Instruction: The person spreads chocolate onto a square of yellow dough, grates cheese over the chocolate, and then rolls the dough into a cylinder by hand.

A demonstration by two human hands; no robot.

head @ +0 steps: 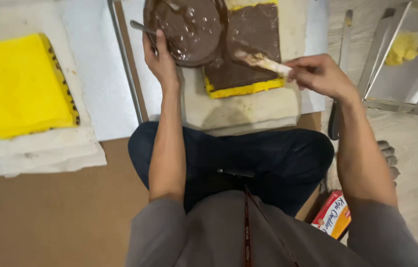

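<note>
My left hand (160,58) grips the rim of a round metal bowl (185,29) of brown chocolate batter, tilted over a yellow sponge sheet (241,89). The sheet lies on pale paper and most of its top is covered in chocolate spread (251,44). My right hand (320,75) holds a light spatula (263,62) whose chocolate-smeared tip rests on the spread beside the bowl's edge. A spoon handle (141,27) sticks out from the bowl's left rim.
A second plain yellow sponge sheet (19,84) lies on white paper at the left. At the right, a metal tray (406,59) holds a yellow lump, with a long knife (340,74) beside it. A red and orange box (332,215) sits by my right knee. My crossed legs fill the centre.
</note>
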